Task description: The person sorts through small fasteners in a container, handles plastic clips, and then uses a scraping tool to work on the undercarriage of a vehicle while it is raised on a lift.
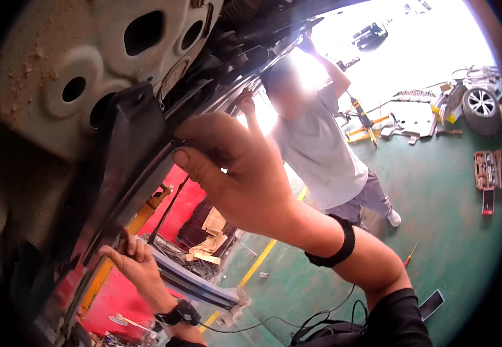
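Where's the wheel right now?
In the head view, the wheel is at the upper right, just above the tool case in the picture and well right of the co-worker.

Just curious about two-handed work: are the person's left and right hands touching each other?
Apart: the head view shows the right hand higher than the left hand, with a red surface plainly visible between them.

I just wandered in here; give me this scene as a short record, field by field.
Left hand: near the lower stretch of a long dark panel; contact unclear
Right hand: curled beside that panel, fingertips partly hidden
Wrists: watch left, black band right
Overhead: pale metal with holes
Co-worker: both arms raised
Green floor: wheel, open tool case
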A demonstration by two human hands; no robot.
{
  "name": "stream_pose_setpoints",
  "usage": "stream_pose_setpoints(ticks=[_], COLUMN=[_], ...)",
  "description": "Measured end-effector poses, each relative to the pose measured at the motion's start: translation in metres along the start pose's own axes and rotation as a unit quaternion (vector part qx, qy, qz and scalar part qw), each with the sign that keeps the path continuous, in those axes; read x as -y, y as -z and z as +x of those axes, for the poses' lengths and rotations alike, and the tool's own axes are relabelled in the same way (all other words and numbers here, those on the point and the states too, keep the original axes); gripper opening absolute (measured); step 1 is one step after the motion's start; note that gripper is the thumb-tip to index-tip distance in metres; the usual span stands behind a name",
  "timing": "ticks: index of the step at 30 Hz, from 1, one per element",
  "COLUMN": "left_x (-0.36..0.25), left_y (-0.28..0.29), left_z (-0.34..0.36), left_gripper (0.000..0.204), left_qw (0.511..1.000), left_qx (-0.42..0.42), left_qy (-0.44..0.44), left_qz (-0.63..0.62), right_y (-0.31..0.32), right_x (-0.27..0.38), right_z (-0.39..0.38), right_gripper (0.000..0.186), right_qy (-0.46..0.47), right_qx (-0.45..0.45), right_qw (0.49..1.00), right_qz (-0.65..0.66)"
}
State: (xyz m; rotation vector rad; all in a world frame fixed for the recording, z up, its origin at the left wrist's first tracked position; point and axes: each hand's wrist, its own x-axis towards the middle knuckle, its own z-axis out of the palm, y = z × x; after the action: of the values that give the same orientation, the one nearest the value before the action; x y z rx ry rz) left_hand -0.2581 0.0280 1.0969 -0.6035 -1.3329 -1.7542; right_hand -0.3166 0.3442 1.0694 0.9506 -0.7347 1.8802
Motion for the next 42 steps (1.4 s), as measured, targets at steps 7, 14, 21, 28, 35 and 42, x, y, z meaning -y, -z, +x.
stream_pose_setpoints(ticks=[7, 14, 21, 28, 35, 42], left_x=[-0.001, -0.001, -0.004, -0.005, -0.006, -0.011], left_y=[0.03, 0.032, 0.011, 0.007, 0.001, 0.002], left_z=[0.013, 0.033, 0.028, 0.016, 0.016, 0.016], left_gripper=[0.055, 0.058, 0.057, 0.058, 0.057, 0.061], left_qw=[0.893, 0.863, 0.889, 0.888, 0.892, 0.871], left_qx=[-0.121, -0.095, -0.103, -0.102, -0.112, -0.147], left_qy=[-0.177, -0.242, -0.202, -0.207, -0.212, -0.215], left_qz=[0.396, 0.432, 0.398, 0.397, 0.383, 0.416], right_y=[0.003, -0.002, -0.004, 0.005, 0.033, 0.082], right_x=[0.002, -0.002, -0.007, -0.001, -0.014, -0.056], right_z=[0.007, 0.025, 0.039, 0.027, -0.018, -0.054], right_gripper=[0.019, 0.017, 0.018, 0.023, 0.018, 0.01], right_qy=[-0.003, 0.03, 0.022, 0.025, -0.03, -0.189], right_qx=[-0.031, -0.069, -0.098, -0.086, -0.065, -0.08], right_qw=[0.999, 0.997, 0.994, 0.996, 0.997, 0.978], right_qz=[0.018, 0.026, 0.043, 0.005, -0.003, 0.02])
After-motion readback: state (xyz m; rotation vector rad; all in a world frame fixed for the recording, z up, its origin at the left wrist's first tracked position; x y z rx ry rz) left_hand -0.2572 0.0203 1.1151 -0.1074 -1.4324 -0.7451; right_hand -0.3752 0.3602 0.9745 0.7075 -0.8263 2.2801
